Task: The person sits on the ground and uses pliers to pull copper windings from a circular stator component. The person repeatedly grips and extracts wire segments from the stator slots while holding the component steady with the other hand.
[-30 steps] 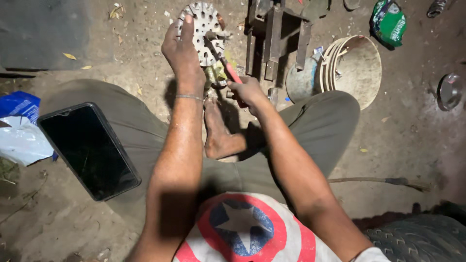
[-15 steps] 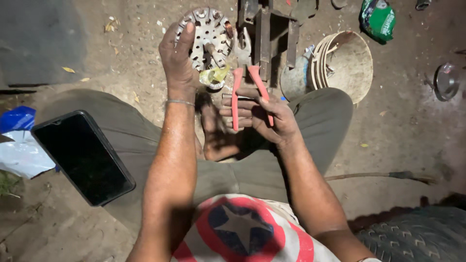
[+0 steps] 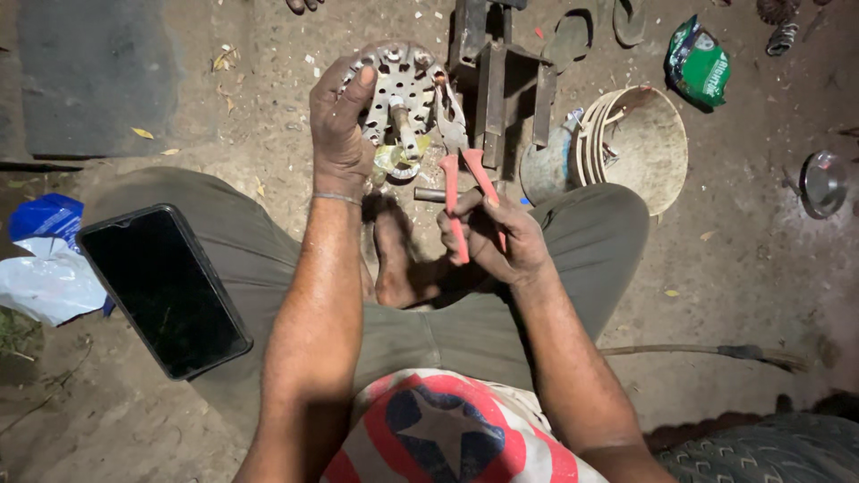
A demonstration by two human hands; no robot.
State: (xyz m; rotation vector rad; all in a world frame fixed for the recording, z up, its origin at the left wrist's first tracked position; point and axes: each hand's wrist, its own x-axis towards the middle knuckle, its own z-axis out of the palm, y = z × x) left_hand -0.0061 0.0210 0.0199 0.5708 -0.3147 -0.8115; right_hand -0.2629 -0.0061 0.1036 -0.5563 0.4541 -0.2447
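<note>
I sit cross-legged on a dirt floor. My left hand [image 3: 340,125] grips the left rim of a round perforated metal part [image 3: 403,85] with a short shaft at its centre, holding it upright above my bare foot [image 3: 398,259]. My right hand [image 3: 492,237] holds red-handled pliers [image 3: 461,174] by the handles. The pliers' jaws point up at the right edge of the metal part.
A black phone [image 3: 161,286] rests on my left knee. Blue and white plastic bags [image 3: 49,264] lie at the left. A dark metal frame [image 3: 497,80], a round basin [image 3: 644,143], a green packet [image 3: 698,63] and a small metal bowl [image 3: 823,183] lie beyond. A stick [image 3: 707,351] lies on the right.
My right hand has drawn back toward me and regripped the pliers; their handles now stand spread and upright, jaws at the part's right edge. My left hand keeps holding the part.
</note>
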